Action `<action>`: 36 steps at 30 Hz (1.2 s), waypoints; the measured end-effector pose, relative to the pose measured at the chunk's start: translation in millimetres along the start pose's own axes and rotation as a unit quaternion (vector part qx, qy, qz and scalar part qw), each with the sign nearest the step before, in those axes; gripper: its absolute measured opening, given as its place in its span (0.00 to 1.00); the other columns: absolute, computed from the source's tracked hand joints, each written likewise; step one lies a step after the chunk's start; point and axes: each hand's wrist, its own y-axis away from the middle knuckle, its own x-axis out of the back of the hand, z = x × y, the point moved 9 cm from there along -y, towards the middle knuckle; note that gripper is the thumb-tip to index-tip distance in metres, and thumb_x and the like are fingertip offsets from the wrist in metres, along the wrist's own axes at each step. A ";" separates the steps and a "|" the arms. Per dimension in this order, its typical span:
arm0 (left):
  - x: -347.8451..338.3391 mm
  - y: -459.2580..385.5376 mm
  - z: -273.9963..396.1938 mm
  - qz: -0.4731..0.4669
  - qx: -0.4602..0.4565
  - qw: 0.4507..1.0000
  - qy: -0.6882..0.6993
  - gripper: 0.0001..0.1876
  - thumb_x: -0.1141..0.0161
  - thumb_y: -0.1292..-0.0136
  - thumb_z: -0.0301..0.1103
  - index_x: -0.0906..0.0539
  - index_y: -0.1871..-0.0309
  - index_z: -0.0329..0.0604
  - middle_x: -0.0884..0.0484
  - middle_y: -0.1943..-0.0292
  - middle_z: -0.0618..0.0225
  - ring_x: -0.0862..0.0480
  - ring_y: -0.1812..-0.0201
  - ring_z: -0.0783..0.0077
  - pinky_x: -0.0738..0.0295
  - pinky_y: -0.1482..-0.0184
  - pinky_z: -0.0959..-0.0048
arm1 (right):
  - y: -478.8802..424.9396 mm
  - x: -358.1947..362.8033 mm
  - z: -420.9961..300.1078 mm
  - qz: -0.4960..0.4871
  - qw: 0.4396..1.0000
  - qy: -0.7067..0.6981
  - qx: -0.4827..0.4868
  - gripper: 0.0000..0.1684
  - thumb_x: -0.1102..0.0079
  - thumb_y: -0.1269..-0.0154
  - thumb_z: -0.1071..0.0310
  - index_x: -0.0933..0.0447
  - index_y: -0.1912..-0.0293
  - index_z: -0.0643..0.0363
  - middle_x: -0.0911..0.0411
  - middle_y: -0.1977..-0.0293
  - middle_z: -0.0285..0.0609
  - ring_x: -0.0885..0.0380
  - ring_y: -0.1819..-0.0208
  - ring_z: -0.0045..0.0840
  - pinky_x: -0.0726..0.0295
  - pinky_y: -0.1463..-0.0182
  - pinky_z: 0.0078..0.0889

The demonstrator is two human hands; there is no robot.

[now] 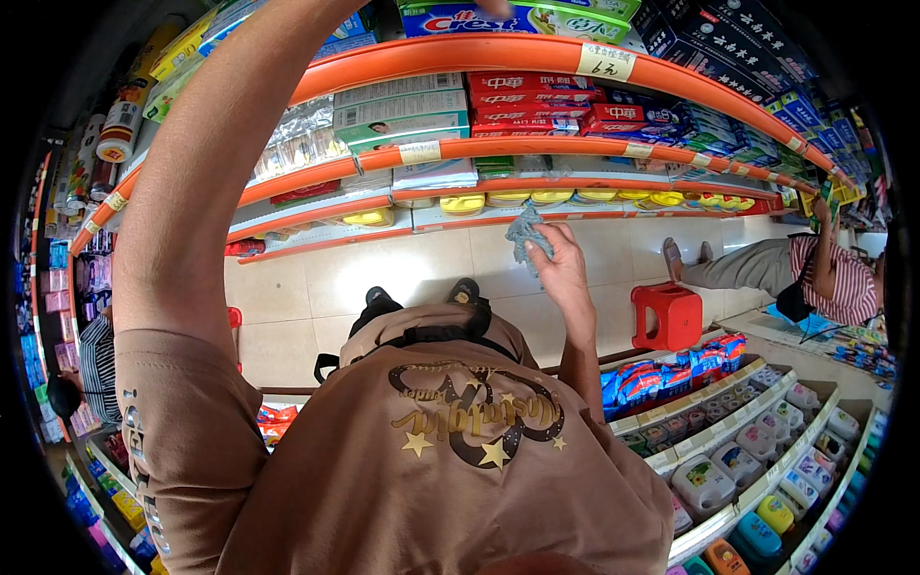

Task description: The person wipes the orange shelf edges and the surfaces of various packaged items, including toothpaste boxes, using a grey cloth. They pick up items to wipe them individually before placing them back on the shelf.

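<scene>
My right hand [563, 267] grips a crumpled grey-blue cloth [530, 237] at waist height, in front of the lower shelves. My left arm reaches up and forward past the top edge of the view. Only a fingertip of my left hand [494, 7] shows, over a Crest toothpaste box [460, 23] on the upper shelf; the rest of that hand is out of view. An orange shelf edge [460, 52] runs below the box. Red toothpaste boxes [528, 100] and green-white boxes [402, 115] are stacked one shelf down.
A red plastic stool [667, 316] stands on the tiled floor [388, 277] to my right. Beyond it a person in a striped shirt [837, 277] handles shelf goods. Another striped sleeve [100, 366] shows at left. Behind me are tiered racks of bottles [704, 481] and blue-red packets [668, 377].
</scene>
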 end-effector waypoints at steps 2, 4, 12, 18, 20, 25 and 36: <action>0.2 1.2 -1.1 0.000 0.011 1.000 0.002 0.48 0.36 0.41 0.52 0.47 0.24 0.41 0.41 0.25 0.50 0.40 0.26 0.56 0.43 0.26 0.61 | 0.1 0.1 -1.9 0.000 1.000 0.001 0.009 0.17 0.36 0.36 0.70 0.22 0.48 0.64 0.23 0.54 0.47 0.21 0.53 0.38 0.24 0.46 0.32; 0.9 6.2 0.9 -0.002 0.022 1.000 0.014 0.48 0.36 0.41 0.52 0.46 0.24 0.41 0.41 0.26 0.51 0.39 0.26 0.57 0.42 0.26 0.60 | 0.8 0.2 -2.5 -0.003 1.000 -0.002 -0.004 0.17 0.36 0.36 0.69 0.22 0.48 0.64 0.23 0.54 0.47 0.21 0.53 0.38 0.24 0.47 0.32; 2.6 15.4 4.9 -0.023 0.034 0.998 0.042 0.47 0.36 0.41 0.52 0.46 0.24 0.43 0.39 0.26 0.53 0.36 0.27 0.59 0.41 0.27 0.61 | 1.2 -1.3 0.8 -0.007 1.000 0.006 -0.008 0.17 0.36 0.36 0.69 0.22 0.48 0.64 0.23 0.54 0.47 0.21 0.54 0.38 0.24 0.48 0.32; 0.2 8.9 1.5 -0.013 0.041 0.998 0.040 0.46 0.36 0.41 0.51 0.46 0.24 0.43 0.37 0.27 0.53 0.35 0.28 0.60 0.40 0.27 0.61 | 1.2 -2.9 3.0 -0.005 1.000 0.011 -0.004 0.17 0.36 0.37 0.70 0.22 0.48 0.64 0.23 0.54 0.47 0.21 0.53 0.38 0.24 0.48 0.31; 0.2 8.3 2.4 -0.016 0.037 0.998 0.040 0.46 0.36 0.41 0.51 0.46 0.24 0.43 0.38 0.27 0.53 0.35 0.28 0.60 0.40 0.27 0.62 | 1.2 -3.4 4.1 -0.005 1.000 0.012 -0.001 0.17 0.36 0.37 0.70 0.22 0.48 0.64 0.23 0.54 0.47 0.21 0.53 0.38 0.24 0.47 0.31; 0.3 5.6 0.2 -0.006 0.031 0.999 0.024 0.46 0.36 0.40 0.51 0.45 0.24 0.43 0.38 0.27 0.54 0.36 0.27 0.60 0.40 0.27 0.62 | 1.8 -3.4 0.7 -0.003 1.000 0.009 -0.002 0.17 0.36 0.37 0.70 0.22 0.49 0.63 0.23 0.54 0.47 0.21 0.53 0.39 0.24 0.47 0.32; -0.1 9.2 -0.3 -0.019 0.061 0.998 0.028 0.46 0.36 0.40 0.52 0.45 0.24 0.45 0.38 0.26 0.55 0.36 0.27 0.60 0.41 0.27 0.60 | 2.1 -5.9 1.0 -0.010 1.000 0.010 -0.005 0.17 0.36 0.37 0.70 0.22 0.49 0.63 0.23 0.54 0.47 0.21 0.53 0.40 0.24 0.48 0.32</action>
